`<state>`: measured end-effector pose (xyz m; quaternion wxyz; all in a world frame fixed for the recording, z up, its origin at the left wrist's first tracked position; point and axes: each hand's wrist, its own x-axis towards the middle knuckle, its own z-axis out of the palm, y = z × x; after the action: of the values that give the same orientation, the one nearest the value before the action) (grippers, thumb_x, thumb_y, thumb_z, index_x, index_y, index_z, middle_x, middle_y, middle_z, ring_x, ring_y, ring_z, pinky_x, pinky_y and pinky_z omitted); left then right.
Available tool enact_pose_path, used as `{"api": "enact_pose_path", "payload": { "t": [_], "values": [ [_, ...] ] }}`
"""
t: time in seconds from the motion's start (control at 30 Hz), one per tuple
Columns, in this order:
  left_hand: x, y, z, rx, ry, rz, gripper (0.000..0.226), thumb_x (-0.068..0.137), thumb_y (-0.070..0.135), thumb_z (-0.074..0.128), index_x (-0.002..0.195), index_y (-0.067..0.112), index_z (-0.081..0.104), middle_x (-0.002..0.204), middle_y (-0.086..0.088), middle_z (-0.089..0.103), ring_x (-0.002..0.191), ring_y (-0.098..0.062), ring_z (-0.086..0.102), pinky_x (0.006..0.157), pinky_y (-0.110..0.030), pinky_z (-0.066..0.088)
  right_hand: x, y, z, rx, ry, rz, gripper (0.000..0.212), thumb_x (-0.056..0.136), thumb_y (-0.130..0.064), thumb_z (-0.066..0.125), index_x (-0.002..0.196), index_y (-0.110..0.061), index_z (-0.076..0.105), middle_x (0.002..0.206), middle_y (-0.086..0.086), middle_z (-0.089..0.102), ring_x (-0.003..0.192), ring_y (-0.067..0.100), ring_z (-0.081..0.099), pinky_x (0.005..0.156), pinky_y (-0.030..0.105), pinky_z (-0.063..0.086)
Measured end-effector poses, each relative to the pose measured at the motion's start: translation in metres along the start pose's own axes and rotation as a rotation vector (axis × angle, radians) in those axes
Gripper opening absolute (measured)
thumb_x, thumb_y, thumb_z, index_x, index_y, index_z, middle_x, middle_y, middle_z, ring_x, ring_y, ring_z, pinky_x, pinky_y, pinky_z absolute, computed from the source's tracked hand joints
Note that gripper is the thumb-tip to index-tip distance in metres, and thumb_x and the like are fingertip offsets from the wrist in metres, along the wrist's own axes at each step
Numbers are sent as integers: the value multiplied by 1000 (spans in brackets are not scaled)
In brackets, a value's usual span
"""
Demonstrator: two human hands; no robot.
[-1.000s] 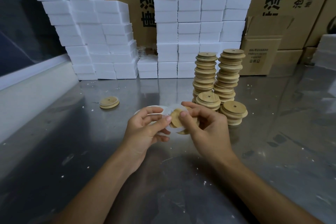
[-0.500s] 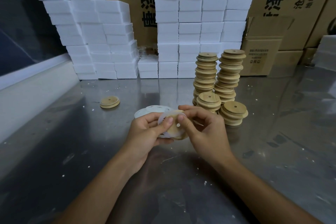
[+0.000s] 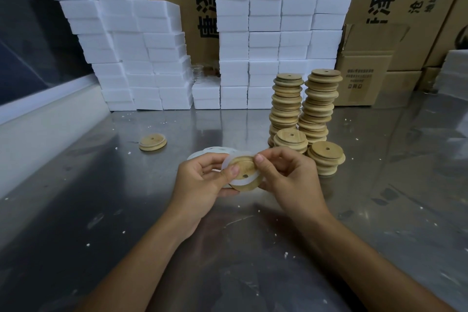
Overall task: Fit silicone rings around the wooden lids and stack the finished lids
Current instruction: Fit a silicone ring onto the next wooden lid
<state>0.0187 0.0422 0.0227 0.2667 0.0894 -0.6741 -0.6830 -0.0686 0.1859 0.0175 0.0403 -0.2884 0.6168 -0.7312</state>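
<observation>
A round wooden lid (image 3: 245, 173) with a small hole is held above the steel table between both hands. A translucent white silicone ring (image 3: 240, 181) lies partly round its rim. My left hand (image 3: 202, 180) grips the lid's left side, thumb pressing on the ring. My right hand (image 3: 288, 175) pinches the lid's upper right edge with thumb and forefinger. Behind my hands lies a small heap of loose white rings (image 3: 215, 152). Two tall stacks of wooden lids (image 3: 287, 106) (image 3: 320, 104) and two short stacks (image 3: 291, 140) (image 3: 326, 157) stand to the right. A single lid (image 3: 152, 142) lies at the left.
The steel table (image 3: 126, 210) carries white crumbs. White foam blocks (image 3: 141, 58) are piled along the back, with cardboard boxes (image 3: 364, 78) behind and at the right. A white wall ledge (image 3: 38, 119) borders the table on the left.
The lid has turned in my hands so its face with the hole shows, and the white ring now sits further round its rim. Both hands stayed in place.
</observation>
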Motion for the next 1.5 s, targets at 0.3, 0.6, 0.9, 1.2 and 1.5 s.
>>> {"api": "enact_pose_path", "payload": {
  "t": [0.3,0.6,0.9,1.2,1.5],
  "values": [
    [2,-3,-1,49,110,97,14,82,3,73,89,15,71,90,-4,74,80,-24,74,61,-43,61,-1,-2,0,-46,-68,103,4,90,-5,68,86,-5,68,81,7,76,78,17,74,73,43,63],
    [2,-2,-1,47,97,146,17,86,1,68,75,13,65,84,1,71,78,-19,73,58,-37,60,-1,-3,-1,-72,-80,48,5,90,1,66,86,0,66,81,11,75,77,18,74,72,37,62],
    [1,-1,-2,52,44,118,21,86,-2,66,75,15,65,91,-3,70,82,-24,73,62,-39,60,1,0,-3,-86,-84,34,9,89,4,66,83,-1,64,79,12,74,75,17,73,73,35,61],
    [1,0,-2,58,47,77,29,87,-4,64,70,19,65,90,-6,70,85,-26,73,62,-38,60,3,3,-6,-69,-97,42,5,88,6,66,85,3,65,76,6,74,71,11,72,67,23,58],
    [-2,4,1,-114,148,-24,21,88,-5,62,71,7,63,97,-19,68,85,-31,72,61,-43,59,4,-1,-9,-73,-88,59,10,87,-6,72,85,4,70,80,12,76,75,20,73,76,34,61]
  ]
}}
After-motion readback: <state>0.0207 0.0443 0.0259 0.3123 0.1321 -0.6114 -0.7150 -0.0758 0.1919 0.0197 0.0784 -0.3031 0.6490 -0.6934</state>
